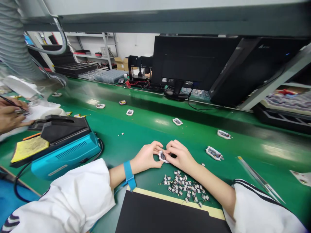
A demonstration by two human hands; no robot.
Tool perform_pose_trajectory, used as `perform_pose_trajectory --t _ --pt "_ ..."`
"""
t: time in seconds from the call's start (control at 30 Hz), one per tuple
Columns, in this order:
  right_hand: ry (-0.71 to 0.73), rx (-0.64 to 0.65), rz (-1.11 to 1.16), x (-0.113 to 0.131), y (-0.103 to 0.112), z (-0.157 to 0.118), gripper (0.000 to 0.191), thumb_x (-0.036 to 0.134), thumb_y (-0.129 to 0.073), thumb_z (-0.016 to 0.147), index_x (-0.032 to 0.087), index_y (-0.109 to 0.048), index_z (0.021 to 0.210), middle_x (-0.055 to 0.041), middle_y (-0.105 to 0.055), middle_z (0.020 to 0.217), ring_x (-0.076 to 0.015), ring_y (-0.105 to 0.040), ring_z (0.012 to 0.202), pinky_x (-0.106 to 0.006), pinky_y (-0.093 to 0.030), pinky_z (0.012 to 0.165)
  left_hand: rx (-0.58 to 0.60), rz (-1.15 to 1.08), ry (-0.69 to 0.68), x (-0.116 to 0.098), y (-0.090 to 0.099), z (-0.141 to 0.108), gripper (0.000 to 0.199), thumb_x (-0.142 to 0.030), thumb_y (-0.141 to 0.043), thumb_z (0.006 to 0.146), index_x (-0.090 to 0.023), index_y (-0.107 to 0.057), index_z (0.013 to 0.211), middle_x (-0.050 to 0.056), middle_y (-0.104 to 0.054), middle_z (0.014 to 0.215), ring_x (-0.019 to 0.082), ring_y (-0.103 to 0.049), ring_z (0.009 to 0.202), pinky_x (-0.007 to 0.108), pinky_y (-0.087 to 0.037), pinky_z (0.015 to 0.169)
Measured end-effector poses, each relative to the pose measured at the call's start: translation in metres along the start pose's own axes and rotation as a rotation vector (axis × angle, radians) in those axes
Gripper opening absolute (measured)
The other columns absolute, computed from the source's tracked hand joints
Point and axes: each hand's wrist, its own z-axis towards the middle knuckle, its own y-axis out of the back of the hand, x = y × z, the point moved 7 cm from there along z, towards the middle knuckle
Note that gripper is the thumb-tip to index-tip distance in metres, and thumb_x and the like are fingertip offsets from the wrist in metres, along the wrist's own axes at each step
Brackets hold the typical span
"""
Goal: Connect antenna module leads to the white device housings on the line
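Note:
Between my two hands, just above the green mat, is a small white device housing (162, 156) with dark electronics inside. My left hand (147, 154) is closed on its left side, thumb below and fingers above. My right hand (180, 155) pinches at its right edge; whether a small part is between those fingertips is hidden. A blue wrist strap (129, 174) circles my left wrist. Below my right hand lies a loose pile of small silvery parts with dark leads (186, 186). A black sheet with a yellow edge (167, 213) lies in front of me.
Similar open housings (214, 153) lie spread along the bench. Metal tweezers (261, 179) rest at right. A teal soldering station (66, 155) with a yellow sponge (30, 149) stands at left, near another person's hand (12, 113). A monitor (191, 61) stands behind.

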Motion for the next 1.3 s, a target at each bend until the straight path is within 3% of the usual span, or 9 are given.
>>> perform_pose_trajectory --t 0.17,0.37,0.57,0.73,0.93,1.07,1.3 --pt "0.075 0.078 -0.128 0.003 -0.003 -0.002 0.022 0.024 -0.041 0.082 0.016 -0.056 0.068 -0.0044 -0.054 0.069 -0.0131 -0.042 0.065 -0.027 -0.035 0.061 0.005 0.005 0.005 0.002 -0.002 0.001 0.045 -0.008 -0.063 0.054 -0.014 -0.042 0.093 0.005 -0.06 0.088 0.017 -0.062 0.081 0.03 -0.052 0.077" --pt "0.105 0.119 -0.11 -0.003 -0.011 0.006 0.014 0.02 -0.048 0.08 0.015 -0.053 0.068 -0.0014 -0.053 0.066 -0.0106 -0.043 0.064 -0.022 -0.037 0.06 0.011 -0.004 -0.002 0.003 0.001 0.005 0.044 -0.006 -0.061 0.052 -0.013 -0.043 0.092 0.005 -0.06 0.087 0.017 -0.061 0.081 0.031 -0.053 0.076" --pt "0.056 0.162 -0.043 -0.005 -0.009 0.005 0.018 0.022 -0.046 0.081 0.015 -0.052 0.066 -0.0019 -0.052 0.065 -0.0109 -0.041 0.064 -0.024 -0.035 0.061 0.023 -0.016 0.035 0.007 0.002 0.005 0.045 -0.007 -0.063 0.051 -0.014 -0.044 0.092 0.004 -0.06 0.087 0.017 -0.06 0.084 0.032 -0.051 0.08" --pt "0.055 0.26 -0.14 -0.004 -0.004 0.004 0.022 0.028 -0.043 0.083 0.017 -0.059 0.073 -0.003 -0.053 0.072 -0.0125 -0.041 0.069 -0.026 -0.035 0.064 0.021 -0.019 0.057 0.007 0.001 0.004 0.046 -0.01 -0.063 0.053 -0.015 -0.043 0.094 0.004 -0.059 0.088 0.017 -0.06 0.085 0.033 -0.051 0.08" --pt "0.127 0.118 -0.218 0.001 -0.004 0.007 0.018 0.025 -0.045 0.082 0.016 -0.059 0.075 -0.0027 -0.056 0.071 -0.0121 -0.043 0.066 -0.025 -0.036 0.063 0.018 -0.003 0.046 0.008 0.002 0.005 0.046 -0.011 -0.065 0.053 -0.014 -0.043 0.094 0.004 -0.059 0.086 0.017 -0.06 0.082 0.032 -0.052 0.078" --pt "0.156 0.169 -0.272 0.007 -0.007 0.013 0.017 0.022 -0.047 0.08 0.014 -0.057 0.069 -0.0031 -0.055 0.067 -0.0122 -0.043 0.064 -0.024 -0.036 0.061 0.007 0.014 0.034 0.008 0.002 0.005 0.046 -0.012 -0.065 0.053 -0.014 -0.044 0.093 0.004 -0.059 0.086 0.016 -0.061 0.08 0.031 -0.052 0.077" --pt "0.35 0.321 -0.412 0.026 -0.011 0.022 0.012 0.018 -0.051 0.077 0.013 -0.056 0.067 -0.0035 -0.053 0.066 -0.0137 -0.042 0.063 -0.026 -0.036 0.058 0.006 0.063 -0.011 0.004 0.003 0.005 0.042 -0.011 -0.064 0.053 -0.014 -0.046 0.091 0.004 -0.061 0.086 0.015 -0.061 0.079 0.027 -0.052 0.074"
